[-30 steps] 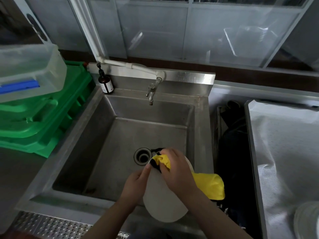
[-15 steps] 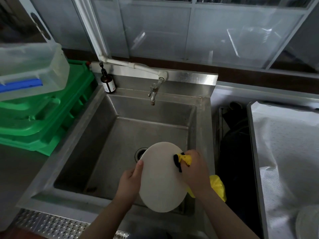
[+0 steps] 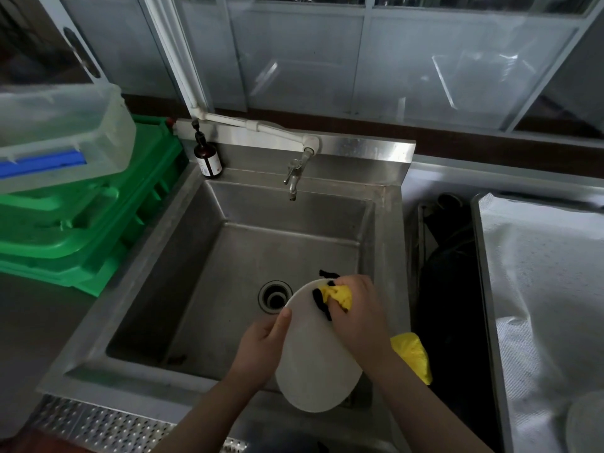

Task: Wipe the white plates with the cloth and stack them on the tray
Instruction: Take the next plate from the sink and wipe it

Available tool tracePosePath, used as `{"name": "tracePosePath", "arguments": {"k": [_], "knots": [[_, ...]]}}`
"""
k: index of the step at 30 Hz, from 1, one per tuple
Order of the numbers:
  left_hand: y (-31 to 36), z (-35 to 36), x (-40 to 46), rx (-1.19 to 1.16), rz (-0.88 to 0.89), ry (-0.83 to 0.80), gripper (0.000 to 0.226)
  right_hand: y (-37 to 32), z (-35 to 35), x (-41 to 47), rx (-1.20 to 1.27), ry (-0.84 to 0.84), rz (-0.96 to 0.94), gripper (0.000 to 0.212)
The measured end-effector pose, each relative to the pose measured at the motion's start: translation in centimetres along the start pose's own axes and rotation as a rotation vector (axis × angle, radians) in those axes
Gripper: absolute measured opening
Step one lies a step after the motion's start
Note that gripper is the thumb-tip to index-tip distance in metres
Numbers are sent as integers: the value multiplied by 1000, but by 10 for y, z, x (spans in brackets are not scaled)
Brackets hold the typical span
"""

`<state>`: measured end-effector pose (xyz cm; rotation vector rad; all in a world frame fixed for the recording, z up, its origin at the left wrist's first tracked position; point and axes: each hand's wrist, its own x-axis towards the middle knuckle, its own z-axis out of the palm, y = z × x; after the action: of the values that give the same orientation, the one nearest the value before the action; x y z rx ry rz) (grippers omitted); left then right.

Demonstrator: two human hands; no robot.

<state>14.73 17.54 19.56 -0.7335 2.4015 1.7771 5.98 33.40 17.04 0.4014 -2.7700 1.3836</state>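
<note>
Plate: white plate (image 3: pixel 315 361), held tilted over the near edge of the steel sink (image 3: pixel 196 256).
Left hand: left hand (image 3: pixel 258 348) grips the plate's left rim, thumb on its face.
Right hand: right hand (image 3: pixel 358 313) clutches the bunched yellow cloth (image 3: pixel 338 295), pressing it on the plate's far edge.
Change: half a second ago the cloth worked the right rim; now it is at the top, so wiping is progressing round the plate.
Task meaning: stacking looks not yet begun for this plate.
Surroundings: tap (image 3: pixel 294 178), green crates (image 3: pixel 98 223), lined tray (image 3: pixel 539 289) on the right.
Writing: brown bottle (image 3: pixel 206 158) carries a label, unreadable.
</note>
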Motion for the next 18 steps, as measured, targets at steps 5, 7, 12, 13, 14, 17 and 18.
{"name": "tracePosePath", "arguments": {"k": [5, 7, 12, 13, 14, 17, 18], "knots": [[1, 4, 1, 60, 9, -37, 51, -12, 3, -9, -17, -73, -184, 26], [-6, 5, 4, 98, -11, -41, 51, -17, 5, -13, -18, -124, -247, 26], [-15, 6, 5, 73, -59, -37, 50, -13, 8, -17, 8, -250, -329, 30], [-15, 6, 5, 64, -74, -25, 50, -11, 9, -16, 1, -241, -327, 31], [-15, 6, 5, 56, -93, -11, 51, -10, 10, -15, -10, -226, -317, 32], [-17, 3, 6, 17, -132, 12, 56, -5, 13, -12, -33, -175, -229, 27], [-18, 2, 6, 23, -135, 13, 58, -2, 12, -10, -31, -152, -190, 26]]}}
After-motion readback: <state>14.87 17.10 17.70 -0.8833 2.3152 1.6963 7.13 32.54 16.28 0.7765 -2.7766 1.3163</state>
